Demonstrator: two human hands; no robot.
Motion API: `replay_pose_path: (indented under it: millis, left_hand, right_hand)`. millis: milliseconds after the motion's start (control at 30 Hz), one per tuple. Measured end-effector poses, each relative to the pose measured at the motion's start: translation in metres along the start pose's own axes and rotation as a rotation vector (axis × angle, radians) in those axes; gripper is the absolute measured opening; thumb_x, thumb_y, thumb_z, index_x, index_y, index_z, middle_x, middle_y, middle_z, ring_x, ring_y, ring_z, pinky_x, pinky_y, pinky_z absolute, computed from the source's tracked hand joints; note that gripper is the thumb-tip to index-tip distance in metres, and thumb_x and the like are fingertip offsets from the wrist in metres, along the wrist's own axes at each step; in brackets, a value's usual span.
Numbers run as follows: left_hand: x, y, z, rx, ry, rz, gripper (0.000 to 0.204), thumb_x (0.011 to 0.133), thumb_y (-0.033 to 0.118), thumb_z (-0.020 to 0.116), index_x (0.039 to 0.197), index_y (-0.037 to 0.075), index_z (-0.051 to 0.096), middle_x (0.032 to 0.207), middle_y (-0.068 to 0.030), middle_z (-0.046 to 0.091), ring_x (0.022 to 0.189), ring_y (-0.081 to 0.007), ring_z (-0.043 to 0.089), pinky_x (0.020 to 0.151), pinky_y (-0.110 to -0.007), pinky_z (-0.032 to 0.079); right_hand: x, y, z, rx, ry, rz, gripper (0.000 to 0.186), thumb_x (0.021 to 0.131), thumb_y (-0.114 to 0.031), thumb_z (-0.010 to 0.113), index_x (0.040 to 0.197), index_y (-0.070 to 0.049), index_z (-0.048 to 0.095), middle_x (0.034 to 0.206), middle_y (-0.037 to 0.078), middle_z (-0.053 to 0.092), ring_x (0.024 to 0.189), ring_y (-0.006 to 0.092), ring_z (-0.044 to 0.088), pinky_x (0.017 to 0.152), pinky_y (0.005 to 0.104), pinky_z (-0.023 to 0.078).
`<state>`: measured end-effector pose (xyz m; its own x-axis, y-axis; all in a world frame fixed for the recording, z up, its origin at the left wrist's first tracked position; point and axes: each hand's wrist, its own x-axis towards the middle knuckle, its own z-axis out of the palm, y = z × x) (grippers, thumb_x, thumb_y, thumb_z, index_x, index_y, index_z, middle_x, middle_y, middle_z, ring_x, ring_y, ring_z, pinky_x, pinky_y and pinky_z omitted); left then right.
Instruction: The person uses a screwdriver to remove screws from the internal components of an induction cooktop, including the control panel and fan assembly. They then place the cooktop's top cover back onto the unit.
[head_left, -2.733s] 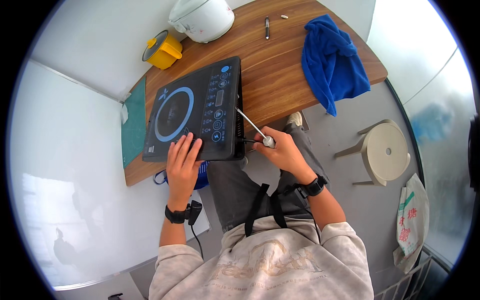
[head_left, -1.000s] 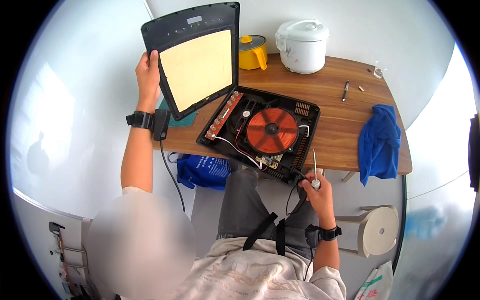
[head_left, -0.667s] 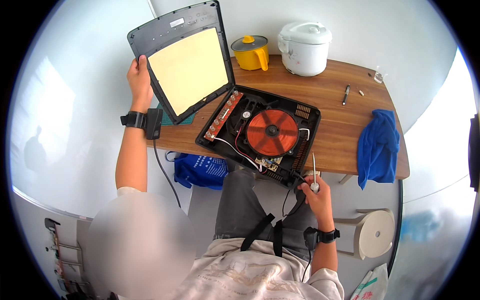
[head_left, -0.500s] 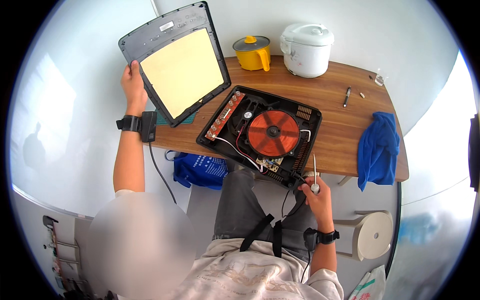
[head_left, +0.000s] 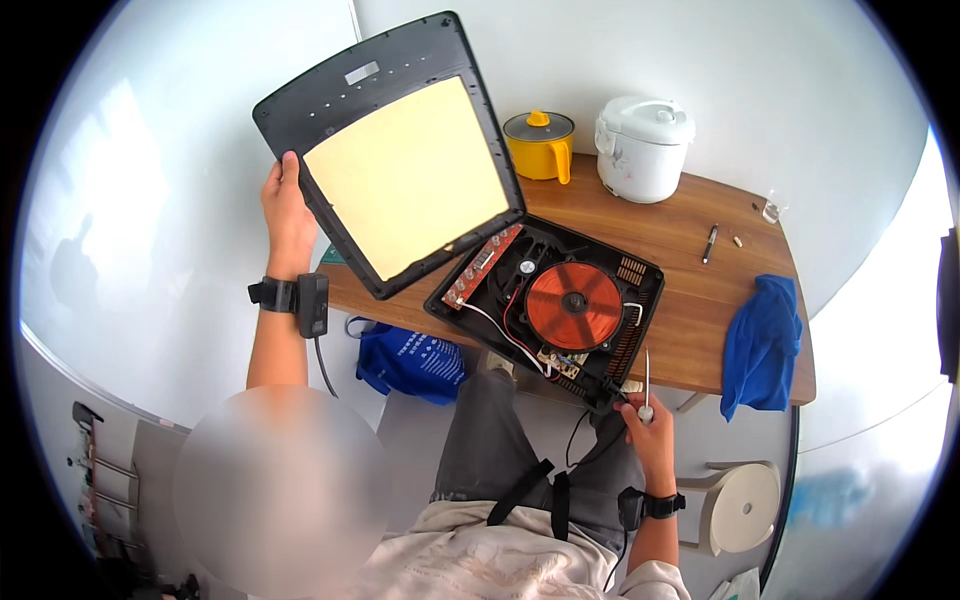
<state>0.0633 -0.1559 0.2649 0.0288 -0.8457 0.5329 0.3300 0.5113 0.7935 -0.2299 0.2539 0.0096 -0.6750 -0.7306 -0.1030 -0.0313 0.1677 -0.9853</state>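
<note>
My left hand grips the left edge of a black induction cooker cover, held raised and tilted with its underside showing. A pale yellow sheet fills most of that underside. On the table lies the open cooker base, with a round copper coil, a red-brown button board and wires inside. The cover's lower right part hides the base's far left corner. My right hand is closed around a screwdriver, shaft pointing up, beside the base's near corner and black cord.
A yellow pot and a white rice cooker stand at the back of the wooden table. Farther right are a marker pen, a small glass and a blue cloth. A blue bag hangs below the table; a stool stands right.
The view has shifted, so most things sit lower and slightly right. My left hand has swung the cover rightward, so it now overlaps the base's corner. My right hand still holds the screwdriver.
</note>
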Motion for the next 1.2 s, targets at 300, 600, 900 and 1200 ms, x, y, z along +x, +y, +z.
replay_pose_path:
  millis: [300,600,900,1200]
  left_hand:
    - [-0.037,0.005,0.026,-0.127,-0.202,-0.195,0.034,0.104,0.026,0.055,0.120,-0.004,0.060,0.116,-0.0109,0.068,0.105,-0.0173,0.066,0.093,-0.031,0.051]
    - [-0.089,-0.018,0.067,-0.240,-0.346,-0.539,0.030,0.103,0.024,0.056,0.120,0.000,0.061,0.110,-0.0074,0.070,0.096,-0.0143,0.067,0.084,-0.029,0.054]
    - [-0.097,-0.019,0.065,-0.243,-0.423,-0.504,0.031,0.103,0.028,0.055,0.119,0.002,0.061,0.112,-0.0069,0.070,0.100,-0.0151,0.068,0.088,-0.029,0.054]
    - [-0.103,0.046,0.077,-0.011,-0.370,-0.100,0.048,0.090,0.012,0.072,0.132,0.003,0.050,0.121,-0.0095,0.062,0.110,-0.0179,0.060,0.096,-0.032,0.048]
  right_hand:
    - [-0.002,-0.011,-0.024,0.047,0.194,-0.105,0.024,0.093,-0.013,0.065,0.114,-0.003,0.068,0.079,-0.001,0.066,0.054,0.0025,0.050,0.047,0.0200,0.037]
    - [-0.001,-0.085,-0.012,0.049,0.116,-0.149,0.037,0.094,-0.017,0.065,0.126,0.001,0.062,0.075,0.001,0.066,0.050,0.0033,0.049,0.043,0.0184,0.035]
    - [0.015,-0.076,-0.010,-0.030,0.104,-0.111,0.034,0.091,-0.018,0.070,0.117,0.003,0.066,0.073,0.003,0.070,0.054,0.0036,0.053,0.047,0.0202,0.041]
    - [0.055,-0.113,0.000,-0.019,0.129,-0.206,0.027,0.090,-0.015,0.070,0.109,0.004,0.069,0.078,0.005,0.068,0.059,0.0050,0.054,0.051,0.0227,0.045]
